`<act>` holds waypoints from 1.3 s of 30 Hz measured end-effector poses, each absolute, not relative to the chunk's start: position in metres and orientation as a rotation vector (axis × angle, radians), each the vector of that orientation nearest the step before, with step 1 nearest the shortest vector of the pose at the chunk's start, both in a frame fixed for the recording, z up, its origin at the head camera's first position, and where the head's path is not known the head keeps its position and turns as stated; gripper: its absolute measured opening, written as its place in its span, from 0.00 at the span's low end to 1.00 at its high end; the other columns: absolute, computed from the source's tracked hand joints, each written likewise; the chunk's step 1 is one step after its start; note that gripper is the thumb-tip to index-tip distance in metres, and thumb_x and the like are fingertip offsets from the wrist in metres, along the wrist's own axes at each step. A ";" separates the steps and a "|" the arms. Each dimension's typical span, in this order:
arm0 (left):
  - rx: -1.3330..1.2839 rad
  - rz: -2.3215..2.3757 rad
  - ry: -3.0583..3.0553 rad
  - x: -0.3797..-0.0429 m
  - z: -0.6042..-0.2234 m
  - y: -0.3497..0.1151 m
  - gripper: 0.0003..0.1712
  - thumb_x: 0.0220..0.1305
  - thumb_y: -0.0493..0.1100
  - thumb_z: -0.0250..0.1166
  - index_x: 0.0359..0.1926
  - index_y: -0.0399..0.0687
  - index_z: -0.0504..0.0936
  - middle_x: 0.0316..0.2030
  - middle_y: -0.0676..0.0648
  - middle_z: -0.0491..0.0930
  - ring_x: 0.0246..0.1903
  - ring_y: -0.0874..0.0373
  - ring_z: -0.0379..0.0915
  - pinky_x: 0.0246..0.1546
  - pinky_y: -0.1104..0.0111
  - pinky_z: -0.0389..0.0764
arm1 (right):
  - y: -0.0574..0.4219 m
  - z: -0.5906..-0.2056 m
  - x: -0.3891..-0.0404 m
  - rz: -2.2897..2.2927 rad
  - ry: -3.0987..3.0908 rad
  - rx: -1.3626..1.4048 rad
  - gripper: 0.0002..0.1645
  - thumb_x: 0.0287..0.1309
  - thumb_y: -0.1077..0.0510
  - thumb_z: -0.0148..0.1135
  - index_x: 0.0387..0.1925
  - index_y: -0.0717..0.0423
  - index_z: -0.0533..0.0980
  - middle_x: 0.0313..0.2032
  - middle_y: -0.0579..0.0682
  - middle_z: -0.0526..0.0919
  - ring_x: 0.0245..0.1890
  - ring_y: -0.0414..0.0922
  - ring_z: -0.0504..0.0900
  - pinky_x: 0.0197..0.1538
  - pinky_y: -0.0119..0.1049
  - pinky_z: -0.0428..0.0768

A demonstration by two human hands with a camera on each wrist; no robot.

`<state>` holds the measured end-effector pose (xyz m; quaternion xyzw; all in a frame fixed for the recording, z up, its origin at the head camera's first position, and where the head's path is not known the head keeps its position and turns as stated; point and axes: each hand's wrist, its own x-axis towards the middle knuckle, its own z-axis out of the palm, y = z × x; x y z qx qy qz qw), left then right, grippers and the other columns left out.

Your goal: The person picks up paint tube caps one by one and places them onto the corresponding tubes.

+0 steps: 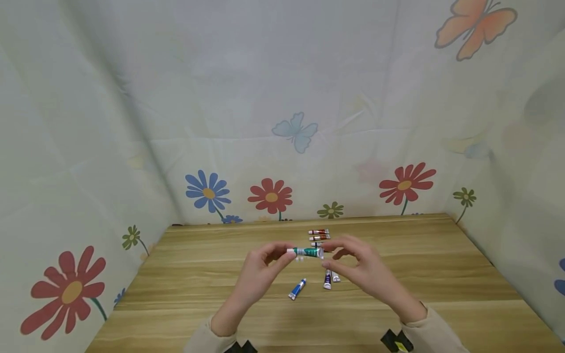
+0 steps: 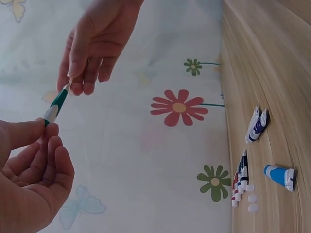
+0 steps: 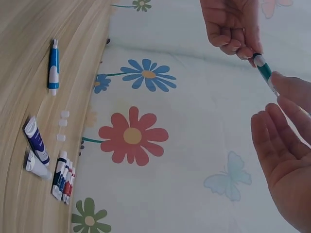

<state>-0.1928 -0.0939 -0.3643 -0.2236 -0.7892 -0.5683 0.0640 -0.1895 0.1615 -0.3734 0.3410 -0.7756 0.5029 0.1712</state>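
A green paint tube (image 1: 310,252) is held up sideways above the table, between both hands. My left hand (image 1: 258,273) pinches its cap end between thumb and index finger, the other fingers loosely bent. At the flat crimped end, my right hand (image 1: 364,267) grips the tube with thumb and fingertips. In the left wrist view the tube (image 2: 57,105) slants from the left fingertips up to the right ones. Below the hands, a light blue paint tube (image 1: 297,289) lies on the table, and a purple tube (image 1: 327,279) lies beside a white tube (image 1: 336,276).
The wooden table (image 1: 198,289) also carries reddish tubes (image 1: 319,232) and a dark blue tube (image 2: 244,165) in a row farther back. Small white caps (image 3: 62,123) stand near them. A flower-printed curtain (image 1: 238,98) hangs behind and at the sides.
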 end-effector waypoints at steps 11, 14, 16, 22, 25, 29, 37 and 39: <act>-0.607 -1.836 -2.440 -0.196 -0.365 -0.095 0.16 0.67 0.52 0.68 0.49 0.48 0.86 0.42 0.49 0.85 0.41 0.53 0.80 0.46 0.67 0.81 | 0.160 -0.376 -0.194 1.216 -2.067 1.073 0.20 0.54 0.69 0.73 0.47 0.51 0.84 0.49 0.45 0.84 0.48 0.42 0.82 0.47 0.33 0.83; -0.606 -1.877 -2.433 -0.196 -0.364 -0.095 0.16 0.67 0.51 0.69 0.49 0.48 0.86 0.42 0.48 0.85 0.42 0.50 0.80 0.45 0.67 0.82 | 0.160 -0.376 -0.195 1.198 -2.050 1.101 0.20 0.53 0.71 0.73 0.47 0.52 0.84 0.50 0.47 0.85 0.50 0.43 0.83 0.47 0.35 0.83; -0.609 -1.901 -2.429 -0.196 -0.364 -0.095 0.15 0.67 0.51 0.69 0.49 0.48 0.86 0.42 0.48 0.85 0.42 0.49 0.79 0.46 0.67 0.82 | 0.160 -0.376 -0.196 1.183 -2.033 1.131 0.21 0.53 0.71 0.73 0.48 0.53 0.84 0.50 0.49 0.85 0.50 0.44 0.84 0.46 0.37 0.84; -0.625 -1.903 -2.436 -0.196 -0.363 -0.098 0.15 0.67 0.49 0.69 0.50 0.47 0.86 0.43 0.47 0.84 0.42 0.51 0.79 0.46 0.67 0.82 | 0.161 -0.377 -0.195 1.182 -2.048 1.199 0.19 0.56 0.68 0.72 0.49 0.52 0.83 0.47 0.46 0.86 0.43 0.40 0.85 0.43 0.37 0.85; -0.648 -1.881 -2.443 -0.196 -0.363 -0.099 0.16 0.67 0.50 0.69 0.50 0.47 0.87 0.42 0.48 0.85 0.42 0.52 0.80 0.46 0.66 0.82 | 0.161 -0.378 -0.195 1.204 -2.067 1.192 0.18 0.59 0.68 0.70 0.49 0.51 0.84 0.44 0.45 0.87 0.39 0.38 0.84 0.41 0.36 0.84; -0.692 -1.823 -2.449 -0.195 -0.362 -0.099 0.14 0.68 0.50 0.68 0.49 0.50 0.87 0.42 0.50 0.86 0.42 0.52 0.81 0.45 0.66 0.82 | 0.160 -0.379 -0.193 1.263 -2.115 1.118 0.15 0.63 0.66 0.67 0.48 0.48 0.84 0.40 0.41 0.87 0.37 0.37 0.83 0.38 0.35 0.83; -0.770 -1.745 -2.412 -0.192 -0.362 -0.096 0.12 0.68 0.48 0.68 0.49 0.50 0.87 0.43 0.53 0.86 0.42 0.54 0.81 0.47 0.64 0.82 | 0.158 -0.377 -0.189 1.489 -2.247 0.918 0.08 0.69 0.59 0.62 0.44 0.46 0.85 0.36 0.38 0.87 0.35 0.40 0.85 0.35 0.36 0.82; -0.771 -1.736 -2.403 -0.192 -0.361 -0.095 0.12 0.68 0.47 0.68 0.50 0.51 0.86 0.43 0.53 0.86 0.42 0.55 0.81 0.47 0.64 0.82 | 0.158 -0.376 -0.188 1.547 -2.263 0.889 0.07 0.70 0.58 0.61 0.44 0.47 0.84 0.36 0.39 0.87 0.36 0.41 0.86 0.38 0.37 0.84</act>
